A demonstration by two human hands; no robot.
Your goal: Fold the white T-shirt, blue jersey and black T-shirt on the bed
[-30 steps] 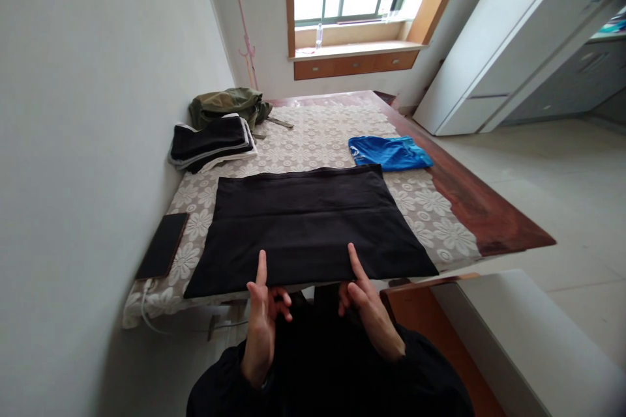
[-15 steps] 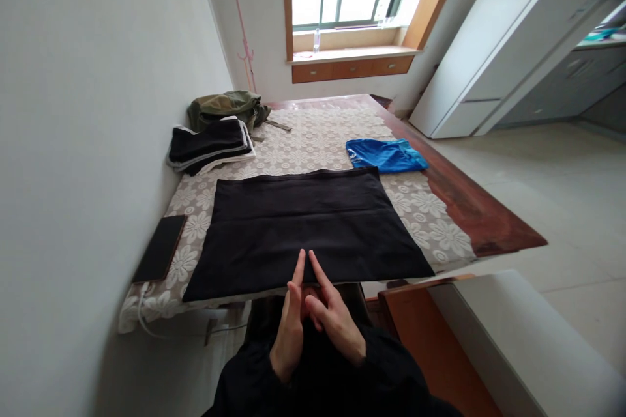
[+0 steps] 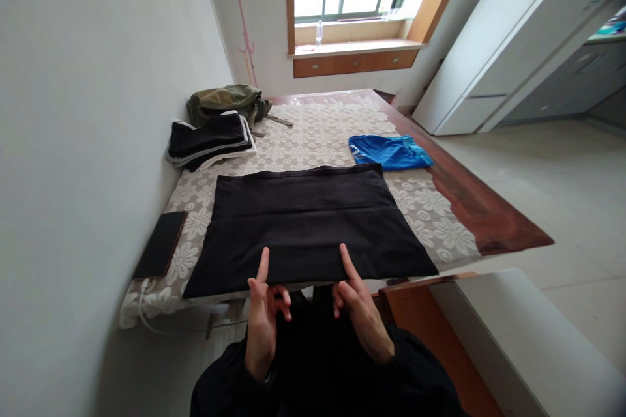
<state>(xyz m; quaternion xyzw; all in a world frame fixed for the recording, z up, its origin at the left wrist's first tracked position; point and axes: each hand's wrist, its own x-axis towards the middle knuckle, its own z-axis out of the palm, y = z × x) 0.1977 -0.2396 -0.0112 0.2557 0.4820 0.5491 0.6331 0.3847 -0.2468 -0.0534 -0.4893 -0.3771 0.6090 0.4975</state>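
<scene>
A black cloth (image 3: 303, 228) lies spread out flat along the near edge of the table, with faint creases running across it. At its near edge, left of the middle, is my left hand (image 3: 263, 319), index finger pointing forward and the other fingers loosely bent. My right hand (image 3: 362, 316) mirrors it further right, index finger stretched out over the cloth. Both hands hold nothing and their fingers are apart. Whether the fingertips touch the cloth I cannot tell.
A lace-covered table (image 3: 493, 228) carries a folded blue garment (image 3: 388, 152), a stack of folded black and grey cloths (image 3: 210, 140), an olive backpack (image 3: 225, 103) and a dark tablet-like device (image 3: 160, 244) with a white cable. A wooden chair or bench (image 3: 430, 319) stands at the near right.
My hands have moved apart, left hand to the left and right hand to the right, from index fingertips almost together. The cloth lies as before; the view has shifted slightly.
</scene>
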